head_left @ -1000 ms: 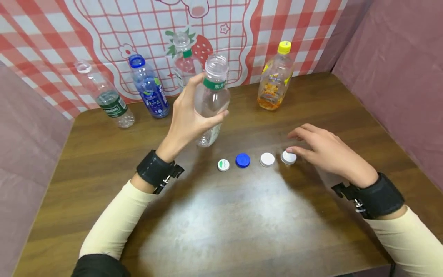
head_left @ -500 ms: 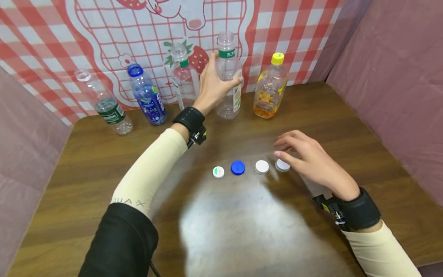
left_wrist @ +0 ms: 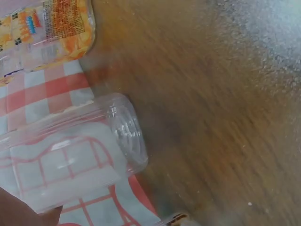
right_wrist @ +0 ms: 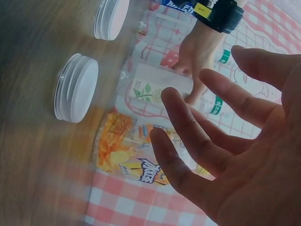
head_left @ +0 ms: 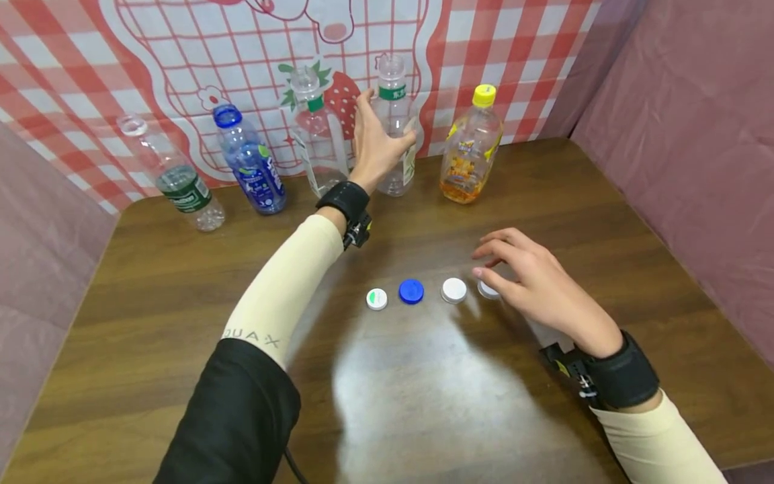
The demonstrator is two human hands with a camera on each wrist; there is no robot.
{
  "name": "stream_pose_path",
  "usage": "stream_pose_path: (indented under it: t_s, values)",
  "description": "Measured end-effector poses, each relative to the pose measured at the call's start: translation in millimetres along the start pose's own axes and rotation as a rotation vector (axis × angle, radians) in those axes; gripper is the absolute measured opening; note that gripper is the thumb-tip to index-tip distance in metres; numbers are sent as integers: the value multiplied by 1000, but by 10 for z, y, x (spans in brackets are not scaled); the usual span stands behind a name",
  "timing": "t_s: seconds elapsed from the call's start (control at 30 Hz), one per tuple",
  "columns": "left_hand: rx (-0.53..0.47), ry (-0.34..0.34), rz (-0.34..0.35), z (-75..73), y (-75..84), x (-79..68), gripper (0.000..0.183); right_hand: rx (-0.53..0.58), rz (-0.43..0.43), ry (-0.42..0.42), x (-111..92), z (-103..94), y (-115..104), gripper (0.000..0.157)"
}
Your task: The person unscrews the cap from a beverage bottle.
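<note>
My left hand [head_left: 377, 148] is at a clear, capless plastic bottle [head_left: 393, 70] with a green neck band, upright at the back of the table. Its thumb lies across the bottle's front and its fingers reach along the left side. In the left wrist view the base of this bottle [left_wrist: 127, 134] shows against the table. My right hand [head_left: 538, 282], fingers loosely bent and holding nothing, hovers over the rightmost white cap [head_left: 487, 290], partly covering it. To its left lie another white cap [head_left: 453, 290], a blue cap [head_left: 411, 292] and a small white-and-green cap [head_left: 377, 299].
Other capless bottles line the back: a clear one with a dark green label [head_left: 187, 191], a blue one [head_left: 256, 175] and another clear green-banded one [head_left: 317, 134]. A yellow-capped bottle [head_left: 471, 158] stands right of them. A checkered cloth [head_left: 520, 40] hangs behind.
My left hand has carried the green-banded bottle back and right, from above the caps to the row of bottles. The right hand has stayed over the rightmost white cap.
</note>
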State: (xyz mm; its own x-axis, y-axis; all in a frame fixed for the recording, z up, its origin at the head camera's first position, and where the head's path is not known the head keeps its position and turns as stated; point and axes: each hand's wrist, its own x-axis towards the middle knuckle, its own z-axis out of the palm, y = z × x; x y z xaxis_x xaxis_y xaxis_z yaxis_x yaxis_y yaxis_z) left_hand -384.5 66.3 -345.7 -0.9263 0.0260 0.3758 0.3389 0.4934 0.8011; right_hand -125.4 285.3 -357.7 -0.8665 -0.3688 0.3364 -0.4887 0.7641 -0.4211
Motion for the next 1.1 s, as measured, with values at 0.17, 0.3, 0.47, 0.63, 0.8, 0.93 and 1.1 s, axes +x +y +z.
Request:
stream_pose_path:
  t_s: [0.17,0.3,0.47,0.63,0.8,0.93,1.1]
  values:
    - [-39,-11,12,-18,-70,-55,109,29,-19,3,11,30,-18,20]
    - [-58,-23,-3,-70,-110,-143,119,49,-18,-12,-3,75,-13,20]
    - [-82,11,73,-189,11,-285,120,48,-11,3,-22,33,8,20]
    - [-85,58,250,-425,199,-613,109,12,11,10,11,-122,31,21]
    - [-109,55,416,-689,167,-1088,98,-24,84,35,220,-263,101,33]
    - [-112,9,456,-865,116,-1370,95,40,188,88,525,-348,229,42]
    - [-122,-50,447,-980,94,-1545,90,111,318,125,862,-412,449,70]
